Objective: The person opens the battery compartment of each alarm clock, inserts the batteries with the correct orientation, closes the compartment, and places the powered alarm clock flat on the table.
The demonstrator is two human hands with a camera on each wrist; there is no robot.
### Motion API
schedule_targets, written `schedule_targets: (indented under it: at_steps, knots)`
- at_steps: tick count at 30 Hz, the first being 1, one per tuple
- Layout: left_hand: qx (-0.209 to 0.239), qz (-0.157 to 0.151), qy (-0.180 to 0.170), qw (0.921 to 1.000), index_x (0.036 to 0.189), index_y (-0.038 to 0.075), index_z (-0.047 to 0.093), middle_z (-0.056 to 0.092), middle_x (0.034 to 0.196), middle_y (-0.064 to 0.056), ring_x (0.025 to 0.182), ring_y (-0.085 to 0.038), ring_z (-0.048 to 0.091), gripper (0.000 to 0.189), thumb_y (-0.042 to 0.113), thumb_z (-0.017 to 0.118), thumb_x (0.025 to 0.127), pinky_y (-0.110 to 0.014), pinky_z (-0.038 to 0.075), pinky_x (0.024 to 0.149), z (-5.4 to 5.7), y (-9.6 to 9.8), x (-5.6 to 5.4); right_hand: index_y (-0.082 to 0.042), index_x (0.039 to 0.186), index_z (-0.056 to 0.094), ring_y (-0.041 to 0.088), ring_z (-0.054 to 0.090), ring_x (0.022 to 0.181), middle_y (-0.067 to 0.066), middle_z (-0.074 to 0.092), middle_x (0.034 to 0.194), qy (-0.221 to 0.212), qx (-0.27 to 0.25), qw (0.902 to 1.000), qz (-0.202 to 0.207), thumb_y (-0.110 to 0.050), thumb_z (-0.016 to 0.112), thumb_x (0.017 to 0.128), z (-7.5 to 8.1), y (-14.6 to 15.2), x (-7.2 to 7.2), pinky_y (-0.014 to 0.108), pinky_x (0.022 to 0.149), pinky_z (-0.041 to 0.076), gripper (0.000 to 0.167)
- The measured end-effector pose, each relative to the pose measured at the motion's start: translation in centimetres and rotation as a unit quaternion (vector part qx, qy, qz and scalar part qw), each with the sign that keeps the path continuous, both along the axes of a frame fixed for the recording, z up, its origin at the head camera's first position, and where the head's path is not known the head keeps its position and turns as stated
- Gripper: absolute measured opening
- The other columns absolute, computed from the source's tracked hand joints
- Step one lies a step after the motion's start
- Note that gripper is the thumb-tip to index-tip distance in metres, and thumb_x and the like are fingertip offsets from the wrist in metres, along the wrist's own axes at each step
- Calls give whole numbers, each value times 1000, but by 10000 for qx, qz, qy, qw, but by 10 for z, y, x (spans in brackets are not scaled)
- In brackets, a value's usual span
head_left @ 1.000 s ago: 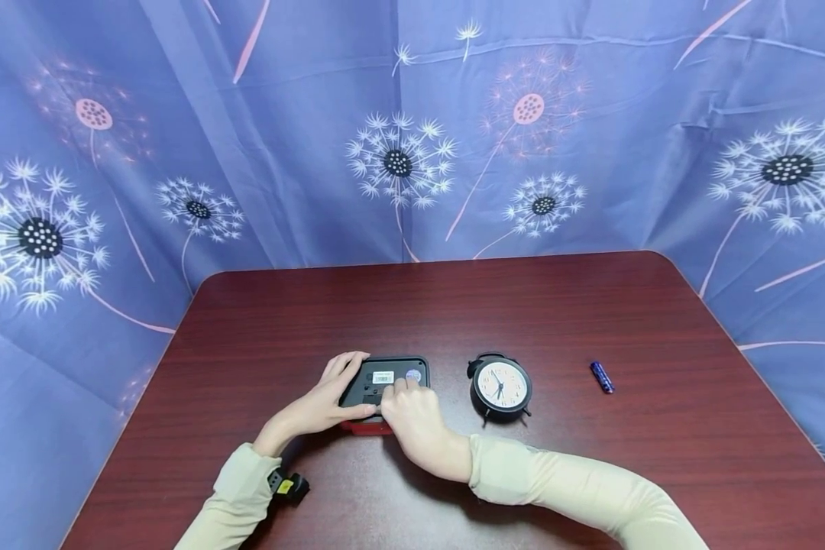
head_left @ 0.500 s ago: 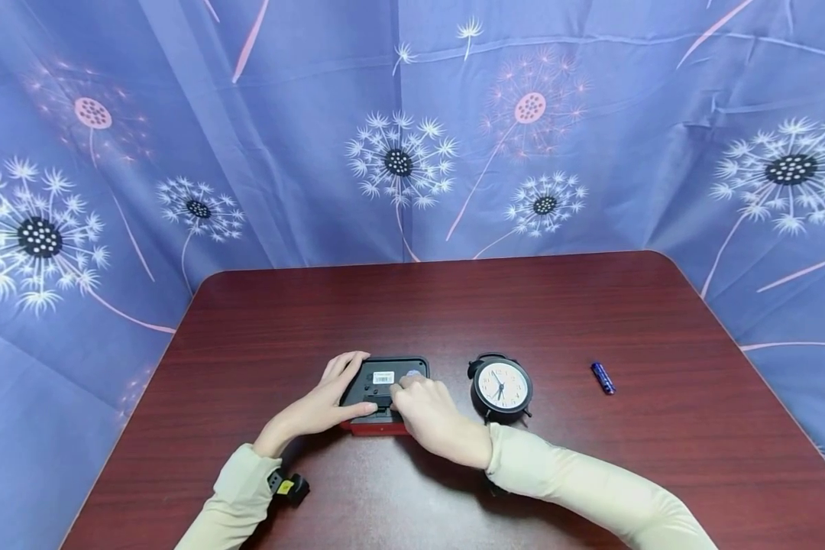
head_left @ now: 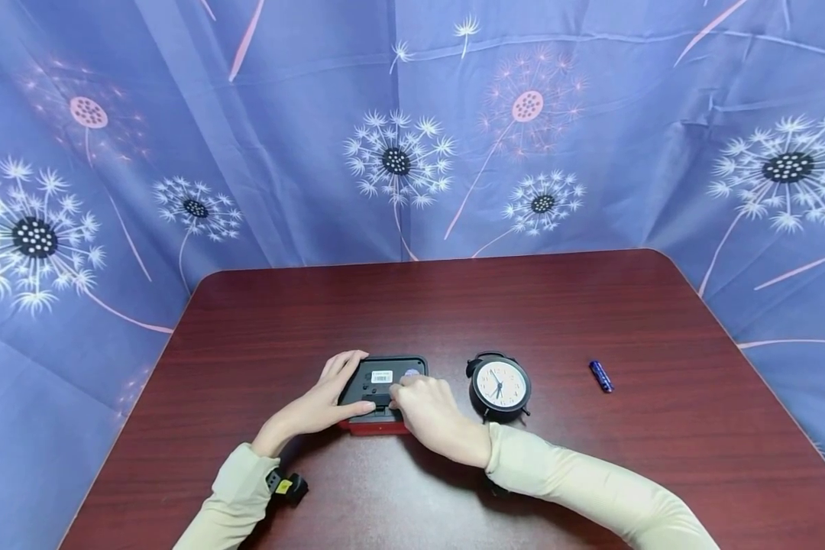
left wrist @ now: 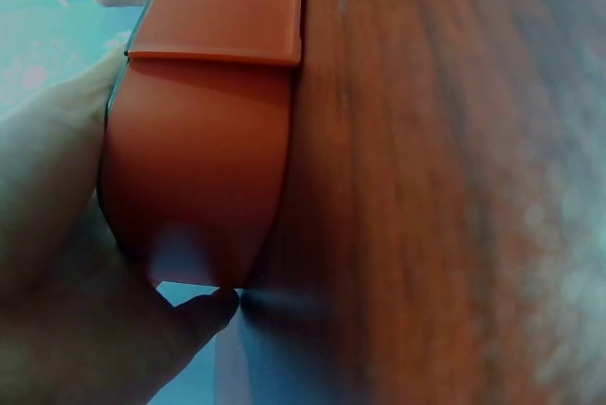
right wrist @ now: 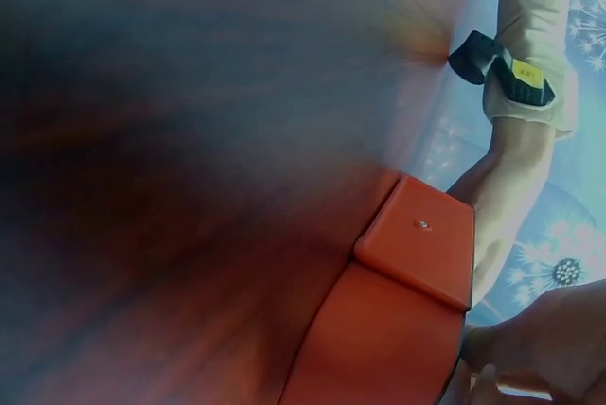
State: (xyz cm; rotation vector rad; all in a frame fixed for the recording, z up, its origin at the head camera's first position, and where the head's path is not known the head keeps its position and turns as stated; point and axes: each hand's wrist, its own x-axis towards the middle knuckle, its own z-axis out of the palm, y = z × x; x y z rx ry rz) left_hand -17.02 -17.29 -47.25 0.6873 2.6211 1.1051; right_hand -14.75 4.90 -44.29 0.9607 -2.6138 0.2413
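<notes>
A red boxy device (head_left: 381, 429) lies on the table with its black back facing up, showing a white barcode label, a round sticker and a dark compartment near the front edge. My left hand (head_left: 323, 403) holds its left end, the thumb lying over the back beside the compartment and the fingers at the far corner. The fingers of my right hand (head_left: 429, 416) are curled, with their tips right at the compartment; I cannot tell whether they pinch anything. In the left wrist view the red side of the device (left wrist: 199, 159) shows, with a screw in its raised part.
A black twin-bell alarm clock (head_left: 500, 386) lies face up just right of my right hand. Farther right is a blue battery (head_left: 601, 376). A blue dandelion-print curtain (head_left: 302, 153) hangs behind the dark red wooden table (head_left: 522, 305).
My right hand has shifted slightly right along the back of the device, then stayed there, uncovering more of the compartment and the red front side. The left hand has kept its place.
</notes>
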Motion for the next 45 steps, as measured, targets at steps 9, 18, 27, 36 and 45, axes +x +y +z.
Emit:
schedule_targets:
  at_steps: [9,18,27,36,45]
  knots:
    - [59,-56,75,9999,150,5,27,26,153,-14,139,-31,20,80,37,68,89,-57,29,107,0,0,1,-14,74,65,16,63,61,-4,62,69,168,172,9993,301,-11,76,75,-2,0,-2,31,44,47,11]
    - [88,-76,-102,9999,150,8,27,23,153,-14,139,-30,17,77,38,66,91,-58,28,107,0,-1,0,-16,69,57,23,64,59,-1,57,66,-869,-776,9931,-158,-24,74,82,0,0,-1,31,43,41,23]
    - [22,18,-210,9998,149,9,27,22,153,-12,140,-30,15,77,37,67,90,-57,25,109,2,2,-1,-15,68,55,19,65,65,-2,64,69,-1602,-1286,9787,38,-20,77,79,3,2,-8,33,48,45,26]
    - [74,96,-303,9995,150,10,28,23,152,-12,139,-30,16,76,34,67,89,-57,26,107,5,3,1,-15,68,57,11,56,60,-6,59,61,-2253,-1487,9629,76,-16,78,79,8,2,-16,29,52,42,24]
    - [121,118,-204,9997,149,10,31,27,150,-11,138,-31,18,74,34,67,89,-57,24,107,4,4,0,-15,70,57,7,54,59,-7,63,63,-2725,-1489,9506,-18,-18,79,78,10,3,-21,26,52,40,24]
